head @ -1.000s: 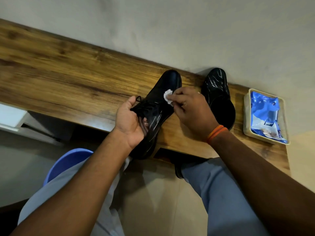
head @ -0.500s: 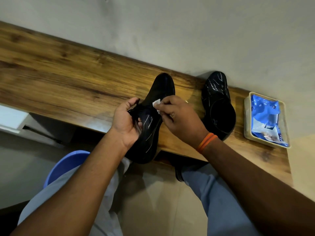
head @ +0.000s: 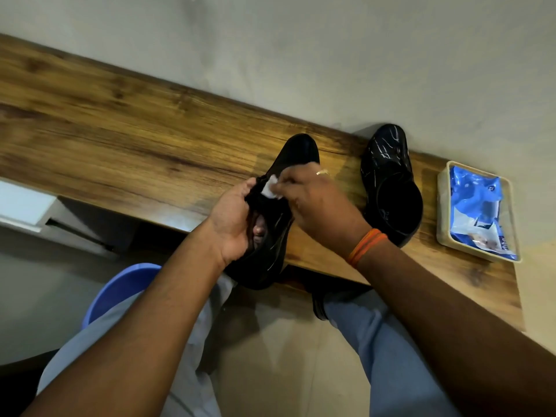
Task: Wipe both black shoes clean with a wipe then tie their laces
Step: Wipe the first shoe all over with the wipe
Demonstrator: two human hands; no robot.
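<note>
My left hand (head: pixel 233 221) grips one black shoe (head: pixel 296 155) by its opening, fingers inside, with the heel hanging over the front edge of the wooden table (head: pixel 120 139) and the toe pointing at the wall. My right hand (head: pixel 319 200) pinches a small white wipe (head: pixel 270 188) against the shoe's laced upper, close to my left thumb. The second black shoe (head: pixel 388 176) stands alone on the table to the right, its toe near the wall.
A cream tray (head: pixel 443 212) with a blue pack of wipes (head: pixel 475 206) sits at the table's right end. A blue stool (head: pixel 120 290) shows below my left arm. My knees are under the table edge. A wall runs behind the table.
My right hand has dragged the wipe back from the shoe's toe area to the laces near my left thumb. The shoe has stayed in my left hand.
</note>
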